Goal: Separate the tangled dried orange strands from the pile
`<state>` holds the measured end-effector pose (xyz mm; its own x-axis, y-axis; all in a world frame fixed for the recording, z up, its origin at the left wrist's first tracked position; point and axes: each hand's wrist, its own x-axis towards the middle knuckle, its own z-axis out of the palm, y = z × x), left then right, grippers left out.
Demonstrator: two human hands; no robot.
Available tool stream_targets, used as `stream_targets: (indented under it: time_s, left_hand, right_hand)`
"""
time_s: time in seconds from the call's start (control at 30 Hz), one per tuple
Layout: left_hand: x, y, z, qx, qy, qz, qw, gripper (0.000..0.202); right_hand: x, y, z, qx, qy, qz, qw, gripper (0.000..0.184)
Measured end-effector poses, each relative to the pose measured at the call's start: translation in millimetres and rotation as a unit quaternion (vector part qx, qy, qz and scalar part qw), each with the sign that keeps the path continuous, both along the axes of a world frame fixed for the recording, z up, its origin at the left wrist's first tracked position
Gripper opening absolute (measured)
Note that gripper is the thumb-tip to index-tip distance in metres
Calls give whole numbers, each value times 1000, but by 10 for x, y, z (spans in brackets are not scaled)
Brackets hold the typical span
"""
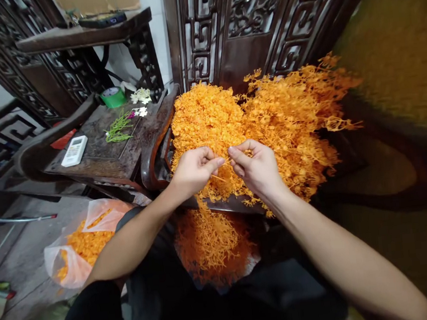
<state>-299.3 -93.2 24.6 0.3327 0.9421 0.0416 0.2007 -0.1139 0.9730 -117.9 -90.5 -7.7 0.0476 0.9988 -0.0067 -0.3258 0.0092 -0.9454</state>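
A big heap of orange plastic flower sprigs [270, 119] lies on a dark wooden seat in front of me. My left hand [194, 169] and my right hand [257, 166] meet just above its near edge. Both are closed in a pinch on one thin orange sprig [226, 162] stretched between the fingertips. A smaller pile of orange sprigs [208, 241] rests lower down on my lap, between my forearms.
A dark wooden side table [122, 153] at left carries a white remote [74, 151], green stems [118, 129], white blossoms [140, 95] and a green tape roll [113, 96]. A clear plastic bag of orange pieces [80, 245] lies on the floor. Carved wooden panels [253, 20] stand behind.
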Motion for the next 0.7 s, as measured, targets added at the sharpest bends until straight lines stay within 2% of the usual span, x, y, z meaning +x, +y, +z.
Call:
stream_targets:
  time_s: [0.07,0.13,0.17,0.23,0.33,0.4,0.47,0.53,0.63,0.7]
  left_hand:
    - [-46,3,51,-29,-39,-5,999,23]
    - [-97,6,75,-54,-93,15,994,27]
    - [-113,12,72,-66,-126,32,989,28]
    - [-114,33,33,-108,-190,56,974,26]
    - [-53,81,-62,-199,-255,50,945,16]
    - [-3,115,-115,-239,-279,40,929,12]
    - [40,146,-146,-240,-297,46,923,15]
    - [77,169,-153,-217,-301,71,926,19]
    - [128,180,-137,-167,-271,125,940,26]
    - [159,175,-129,-135,-246,146,949,26]
  right_hand:
    - [202,87,53,8,18,-43,999,40]
    - [404,161,79,20,35,-101,994,48]
    - [471,178,82,18,38,-106,994,49]
    - [500,155,79,1,27,-59,998,49]
    - [334,17,93,-1,-3,32,999,46]
    - [196,-75,131,22,-14,47,999,39]
    - [103,-129,176,46,-51,41,997,30]
    - [55,-146,209,82,-141,10,987,27]
    - [20,-143,214,168,-289,-47,941,24]
    - [7,-135,191,186,-330,-44,924,23]
